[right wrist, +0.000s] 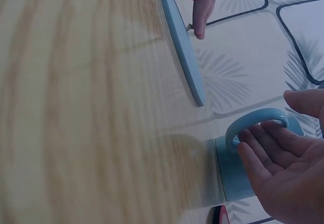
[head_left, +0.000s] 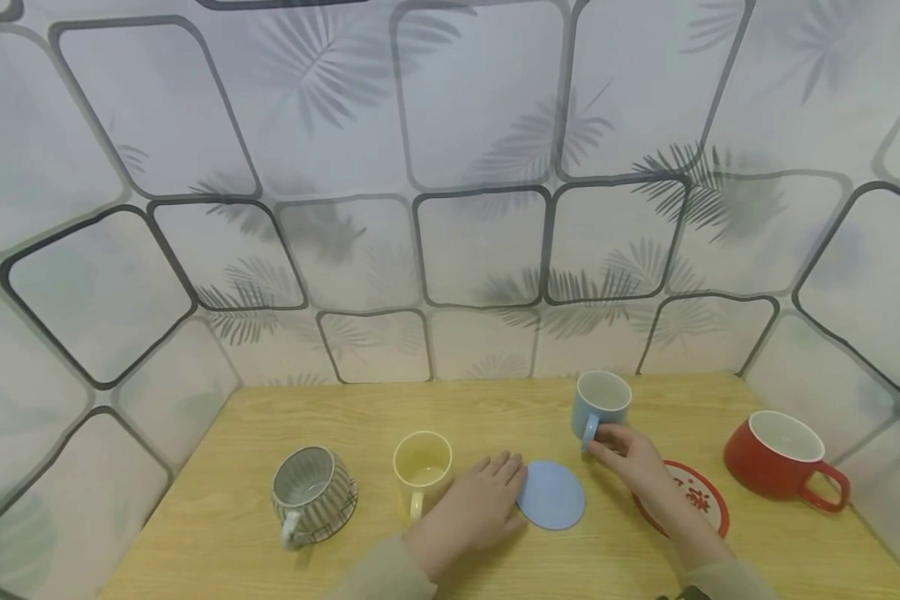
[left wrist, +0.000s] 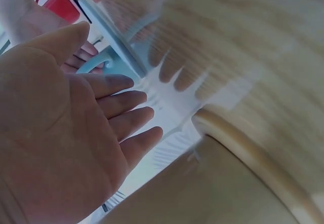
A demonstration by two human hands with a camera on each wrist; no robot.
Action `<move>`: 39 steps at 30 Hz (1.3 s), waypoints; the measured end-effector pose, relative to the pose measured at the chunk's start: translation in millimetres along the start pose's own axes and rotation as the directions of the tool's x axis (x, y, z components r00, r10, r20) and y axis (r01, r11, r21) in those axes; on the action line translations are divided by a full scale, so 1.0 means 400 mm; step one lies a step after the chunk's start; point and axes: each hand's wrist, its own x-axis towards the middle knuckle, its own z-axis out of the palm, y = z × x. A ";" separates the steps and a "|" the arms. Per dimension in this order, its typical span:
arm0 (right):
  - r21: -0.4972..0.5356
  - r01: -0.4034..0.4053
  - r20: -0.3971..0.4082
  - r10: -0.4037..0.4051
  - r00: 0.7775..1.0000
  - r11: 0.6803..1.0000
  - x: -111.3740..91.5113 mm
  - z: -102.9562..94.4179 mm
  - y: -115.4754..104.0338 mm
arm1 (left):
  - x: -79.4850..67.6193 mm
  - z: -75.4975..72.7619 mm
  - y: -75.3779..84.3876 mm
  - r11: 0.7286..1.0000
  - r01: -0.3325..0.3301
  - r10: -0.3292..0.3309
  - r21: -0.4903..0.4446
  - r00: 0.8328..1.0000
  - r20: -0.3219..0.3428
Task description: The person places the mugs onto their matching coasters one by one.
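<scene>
My right hand is at the light-blue mug, which stands upright at the back of the table. In the right wrist view, its fingers reach beside the mug's looped handle, and the thumb stands apart from them. My left hand is held with straight fingers at the left edge of a round blue coaster. In the left wrist view, its palm shows with nothing in it; the coaster appears edge-on beyond the fingers. Whether the left fingertips touch the coaster I cannot tell.
Left of my left hand stands a yellow mug, with a grey striped cup farther left. A red-rimmed coaster lies partly under my right forearm. A wide red mug stands at the right. Patterned walls enclose the wooden table.
</scene>
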 end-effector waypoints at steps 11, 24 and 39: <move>0.013 0.001 -0.009 0.000 1.000 1.000 0.000 0.017 -0.012 | 0.023 -0.004 0.004 1.000 0.023 -0.023 -0.002 0.997 0.069; 0.070 -0.039 0.007 0.039 0.999 0.997 0.003 0.018 -0.009 | 0.028 -0.008 0.012 0.999 0.030 -0.031 0.012 0.996 0.087; 0.096 -0.049 -0.037 0.053 0.998 0.994 0.009 0.024 -0.003 | 0.037 0.002 0.008 0.999 0.041 -0.043 0.021 0.992 0.116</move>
